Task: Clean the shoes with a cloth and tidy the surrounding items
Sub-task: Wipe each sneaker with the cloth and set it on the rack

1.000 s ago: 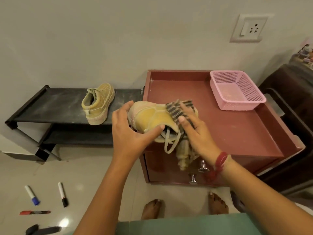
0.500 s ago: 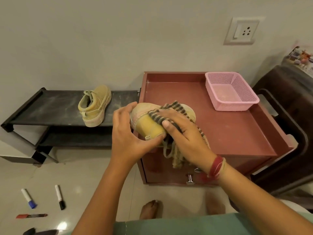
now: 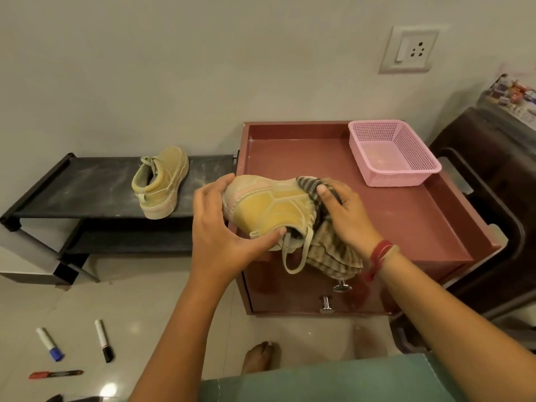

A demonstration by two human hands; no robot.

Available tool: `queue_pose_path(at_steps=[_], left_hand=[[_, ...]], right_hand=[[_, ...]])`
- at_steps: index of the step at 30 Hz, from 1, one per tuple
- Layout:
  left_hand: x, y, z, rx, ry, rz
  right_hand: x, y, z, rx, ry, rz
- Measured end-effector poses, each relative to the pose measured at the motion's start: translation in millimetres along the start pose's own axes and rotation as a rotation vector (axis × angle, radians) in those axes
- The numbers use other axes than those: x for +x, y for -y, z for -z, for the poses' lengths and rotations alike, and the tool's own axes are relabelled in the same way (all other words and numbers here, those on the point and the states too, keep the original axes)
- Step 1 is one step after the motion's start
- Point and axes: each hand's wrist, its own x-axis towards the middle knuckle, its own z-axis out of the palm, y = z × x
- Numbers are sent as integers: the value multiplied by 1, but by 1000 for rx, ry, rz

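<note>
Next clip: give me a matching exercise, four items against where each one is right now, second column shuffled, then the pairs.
Items
1. pink basket
2. second shoe
3. striped cloth
4. blue-capped marker

Places
A. on the floor
B. under the right hand, against the held shoe
C. on the red cabinet, back right corner
D. on the black rack

Pairs: 1-C, 2-D, 3-B, 4-A

A tan lace-up shoe (image 3: 161, 181) rests on the low black shelf (image 3: 87, 187); a pink perforated plastic basket (image 3: 393, 153) sits on the maroon table (image 3: 406, 216); three markers (image 3: 103, 340) lie on the glossy tiled floor (image 3: 139, 309).
</note>
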Motion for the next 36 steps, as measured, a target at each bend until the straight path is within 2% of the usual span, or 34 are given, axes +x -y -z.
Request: queue_pose_path(at_steps=[4, 5, 8, 9, 13, 15, 17, 18, 22, 25, 27, 30, 33, 34, 36], left_hand=[[4, 6, 2, 13, -30, 54], [4, 8, 3, 20, -33, 63], [1, 10, 4, 11, -47, 123], [1, 9, 2, 5, -52, 140], [5, 10, 3, 3, -78, 177], [5, 10, 3, -3, -93, 205], [4, 9, 3, -5, -104, 234], [4, 8, 4, -4, -106, 247], [8, 9, 5, 10, -107, 287], [6, 8, 5, 16, -123, 312], [5, 8, 4, 10, -135, 337], [7, 9, 4, 6, -143, 372], [8, 8, 4, 20, -136, 351], [8, 8, 5, 21, -134, 342], [8, 8, 5, 24, -126, 340]], right_hand=[[-34, 20, -28, 125, 132, 187], [-33, 15, -28, 135, 142, 170], [-11, -6, -14, 105, -8, -42], [-9, -8, -12, 114, -14, -57], [-28, -1, -28, 162, 173, 77], [-17, -14, -20, 173, 113, 39], [-2, -25, -11, 188, -23, -113], [-4, -24, -11, 181, -32, -145], [-24, -9, -30, 162, 186, 63], [-7, -23, -16, 165, 33, -67], [-3, -24, -11, 158, 4, -137], [-17, -6, -16, 244, -30, -20], [-31, 6, -23, 209, 117, 183], [-30, 2, -24, 176, 167, 191], [-22, -7, -23, 185, 132, 86]])
